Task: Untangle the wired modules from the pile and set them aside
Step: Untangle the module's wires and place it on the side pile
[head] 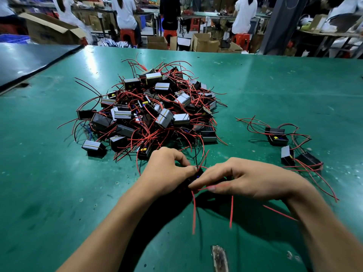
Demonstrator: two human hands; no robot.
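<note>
Shining bright and even from overhead, glaring in pale streaks off the green table (275, 85) toward its far side. Casting soft dark shadows under the left hand (167, 171) and right hand (253, 179), leaving the black module (198, 173) between them murky. Smearing the hanging red wires (231, 211) with motion blur. Bowing straight lines near the edges; softening the background workers (125, 14).
</note>
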